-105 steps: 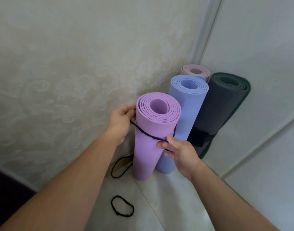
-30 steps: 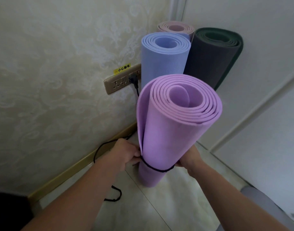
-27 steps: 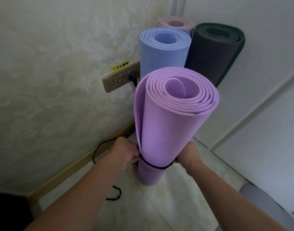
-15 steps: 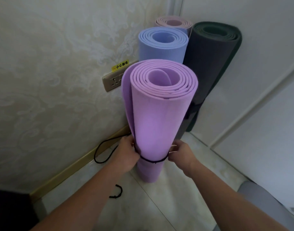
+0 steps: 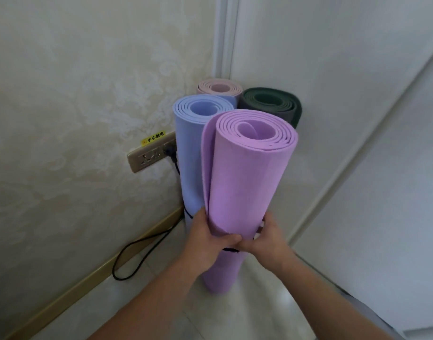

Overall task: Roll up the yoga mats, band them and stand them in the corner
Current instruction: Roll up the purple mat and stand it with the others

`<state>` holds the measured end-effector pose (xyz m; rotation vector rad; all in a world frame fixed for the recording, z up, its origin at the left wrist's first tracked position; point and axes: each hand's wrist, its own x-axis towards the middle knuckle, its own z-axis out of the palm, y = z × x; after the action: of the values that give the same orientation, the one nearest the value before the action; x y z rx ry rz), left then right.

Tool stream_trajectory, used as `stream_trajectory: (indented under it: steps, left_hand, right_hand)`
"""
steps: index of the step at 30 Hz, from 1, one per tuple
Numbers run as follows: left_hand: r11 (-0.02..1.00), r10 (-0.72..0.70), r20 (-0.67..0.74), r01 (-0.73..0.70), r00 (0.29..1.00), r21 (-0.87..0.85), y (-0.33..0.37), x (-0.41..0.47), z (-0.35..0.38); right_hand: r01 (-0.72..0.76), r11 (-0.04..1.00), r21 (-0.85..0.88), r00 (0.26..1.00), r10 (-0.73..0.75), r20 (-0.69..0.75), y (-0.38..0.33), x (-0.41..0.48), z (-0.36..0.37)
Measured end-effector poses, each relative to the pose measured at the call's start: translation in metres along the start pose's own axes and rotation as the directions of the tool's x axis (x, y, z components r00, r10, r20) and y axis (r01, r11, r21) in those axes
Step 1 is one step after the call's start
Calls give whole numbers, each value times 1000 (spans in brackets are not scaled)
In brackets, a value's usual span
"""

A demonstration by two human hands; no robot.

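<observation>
Purple mat upright on floor by corner, both my hands clasped round lower part at black band: left hand, right hand. Foam: light, springy; outer flap loose, so hold low.

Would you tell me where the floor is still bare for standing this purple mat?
Bare floor lies right of the purple mat, along the white wall. The corner is crowded by blue, pink and dark green mats; the cable loops left.

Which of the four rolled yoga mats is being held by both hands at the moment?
The purple mat at the front; the left hand and right hand grip it low down. The blue, pink and dark green mats stand untouched behind.
</observation>
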<state>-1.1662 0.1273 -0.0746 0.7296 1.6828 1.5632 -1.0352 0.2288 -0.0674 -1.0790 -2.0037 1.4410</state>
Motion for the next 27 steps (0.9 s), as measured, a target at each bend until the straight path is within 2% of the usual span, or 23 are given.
stream_trajectory:
  steps: [3,5,7,13,20,24,27]
  left_hand:
    - [987,70,46,-76,996,138,10,23,25]
    - [952,147,-26,-134,989,275,21,39,39]
    - [909,197,-124,-134,972,395,34,51,48]
    - [964,49,-241,17,969,264,22,61,56]
    - [963,93,-231,-29,969,267,14,66,52]
    - [950,118,-205,-51,972,308,12,73,46]
    - [928,103,-222,-14,970,373,19,67,45]
  right_hand:
    - [-2,1000,5,996,2,-91,3,17,-22]
    - [47,998,38,992,-43,-119,2,33,-28]
    - [62,998,24,985,-57,-160,0,49,-25]
    - [1,996,-94,985,-17,-169,37,69,-4]
    - [-33,994,-105,969,6,-248,35,61,5]
    - [-56,992,-112,974,29,-225,28,70,12]
    - [-91,987,-133,979,64,-195,26,69,11]
